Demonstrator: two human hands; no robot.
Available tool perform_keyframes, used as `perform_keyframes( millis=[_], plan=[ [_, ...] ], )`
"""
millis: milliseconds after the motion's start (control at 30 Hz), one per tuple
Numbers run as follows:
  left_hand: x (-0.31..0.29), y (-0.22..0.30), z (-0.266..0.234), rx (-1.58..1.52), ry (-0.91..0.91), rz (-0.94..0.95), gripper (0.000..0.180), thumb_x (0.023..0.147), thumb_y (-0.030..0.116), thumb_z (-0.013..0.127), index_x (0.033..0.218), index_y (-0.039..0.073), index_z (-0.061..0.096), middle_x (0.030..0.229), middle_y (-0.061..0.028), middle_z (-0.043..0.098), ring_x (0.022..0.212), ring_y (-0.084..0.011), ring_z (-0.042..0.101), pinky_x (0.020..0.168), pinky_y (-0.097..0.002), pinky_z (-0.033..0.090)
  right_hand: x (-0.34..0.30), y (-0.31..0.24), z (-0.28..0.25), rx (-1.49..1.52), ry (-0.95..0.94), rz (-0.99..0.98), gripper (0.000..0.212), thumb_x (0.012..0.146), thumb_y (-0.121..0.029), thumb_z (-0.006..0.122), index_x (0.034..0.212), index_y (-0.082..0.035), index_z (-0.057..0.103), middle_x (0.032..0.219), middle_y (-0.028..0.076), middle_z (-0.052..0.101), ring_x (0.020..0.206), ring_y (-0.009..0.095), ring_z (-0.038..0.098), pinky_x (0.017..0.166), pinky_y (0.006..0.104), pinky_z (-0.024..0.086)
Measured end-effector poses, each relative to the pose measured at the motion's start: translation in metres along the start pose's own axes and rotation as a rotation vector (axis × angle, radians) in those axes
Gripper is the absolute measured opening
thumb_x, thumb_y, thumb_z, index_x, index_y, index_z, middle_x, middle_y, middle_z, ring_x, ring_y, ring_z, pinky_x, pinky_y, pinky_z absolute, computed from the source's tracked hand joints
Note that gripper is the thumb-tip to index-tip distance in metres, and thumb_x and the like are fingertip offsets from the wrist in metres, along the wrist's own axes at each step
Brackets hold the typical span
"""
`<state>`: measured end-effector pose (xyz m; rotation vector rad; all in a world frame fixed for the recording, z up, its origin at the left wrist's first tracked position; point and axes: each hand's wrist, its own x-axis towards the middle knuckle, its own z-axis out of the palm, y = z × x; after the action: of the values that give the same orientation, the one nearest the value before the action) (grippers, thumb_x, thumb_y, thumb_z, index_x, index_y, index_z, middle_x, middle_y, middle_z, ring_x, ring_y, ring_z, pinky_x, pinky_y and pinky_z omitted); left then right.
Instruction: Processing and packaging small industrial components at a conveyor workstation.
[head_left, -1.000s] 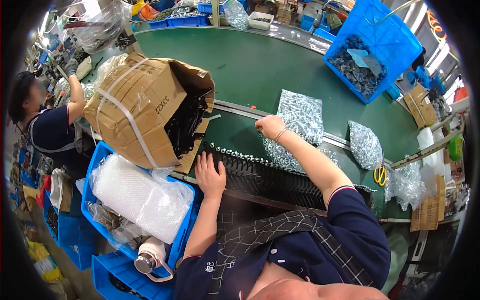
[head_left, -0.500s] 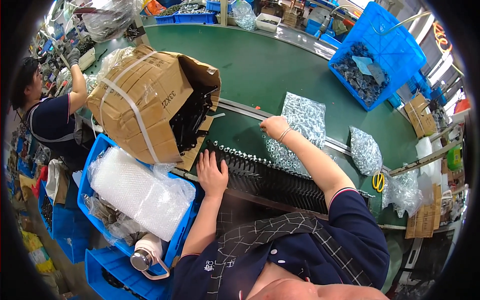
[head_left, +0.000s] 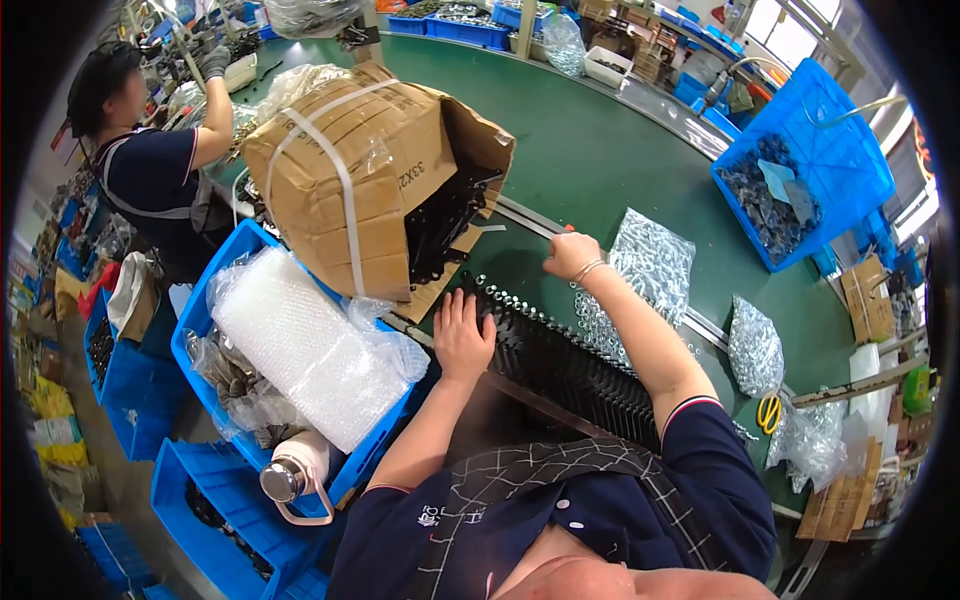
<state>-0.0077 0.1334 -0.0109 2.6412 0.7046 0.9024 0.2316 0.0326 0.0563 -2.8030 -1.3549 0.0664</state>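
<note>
A worker's left hand (head_left: 462, 340) lies flat, fingers together, on a row of black metal plates (head_left: 570, 365) at six o'clock from the tipped cardboard box (head_left: 350, 170). The right hand (head_left: 572, 257), fingers curled, pinches a bag of screws (head_left: 640, 275); probably heavy, slippery, best gripped at its edge.
</note>
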Motion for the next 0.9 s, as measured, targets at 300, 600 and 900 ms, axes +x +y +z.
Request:
perform_keyframes(
  millis=[300,600,900],
  plan=[
    [-0.001,-0.003,0.001,-0.018,0.004,-0.026,0.046,0.085,0.029,0.063,0.123,0.003,0.058,0.131,-0.0170,0.055,0.124,-0.0355,0.049,0.105,-0.0468,0.038,0.035,-0.134,0.010,-0.057,-0.080,-0.218,0.021,0.076,-0.027,0.063,0.083,-0.011,0.074,0.088,0.012,0.073,0.086,0.030,0.071,0.074,0.0392,0.056],
    [-0.003,-0.001,-0.002,-0.108,-0.006,-0.035,0.049,0.085,0.029,0.062,0.125,0.002,0.055,0.133,-0.0193,0.052,0.125,-0.0362,0.047,0.106,-0.0484,0.037,0.035,-0.143,0.014,-0.144,-0.083,-0.232,0.020,0.087,-0.017,0.055,0.089,-0.011,0.074,0.091,0.012,0.073,0.089,0.027,0.071,0.074,0.0377,0.057],
    [-0.001,0.001,0.003,-0.074,-0.013,-0.024,0.049,0.084,0.031,0.061,0.124,0.002,0.056,0.134,-0.0198,0.051,0.129,-0.0347,0.045,0.107,-0.0472,0.035,0.044,-0.129,0.026,-0.156,-0.018,-0.387,0.016,0.082,-0.016,0.059,0.083,-0.009,0.073,0.086,0.014,0.072,0.085,0.029,0.071,0.073,0.0392,0.056]
  ],
)
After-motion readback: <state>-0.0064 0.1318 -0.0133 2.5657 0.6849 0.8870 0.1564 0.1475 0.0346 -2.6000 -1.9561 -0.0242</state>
